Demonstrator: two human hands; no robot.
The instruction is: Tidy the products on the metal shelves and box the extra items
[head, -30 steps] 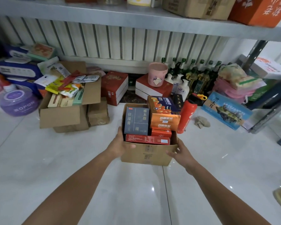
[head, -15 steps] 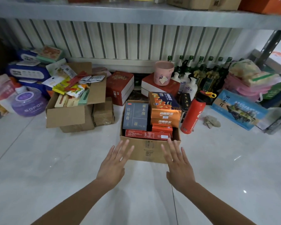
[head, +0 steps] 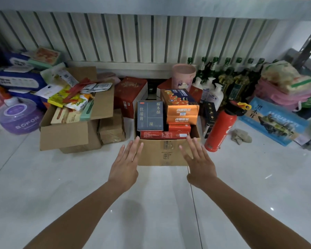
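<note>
The cardboard box [head: 162, 153] stood on the tiled floor [head: 61, 186] under the metal shelf [head: 151, 4], close to the floor's back edge, with a red bottle [head: 220, 131] just beside its right wall. The left hand [head: 123, 168] and right hand [head: 198, 166] were flat, fingers straight and spread, gripping nothing, one at each near corner. Fingertip contact could not be confirmed. This symmetric placement was judged to suit a square push. The box opened upward, and its taller cartons [head: 150, 115] stood on end, long axes vertical.
</note>
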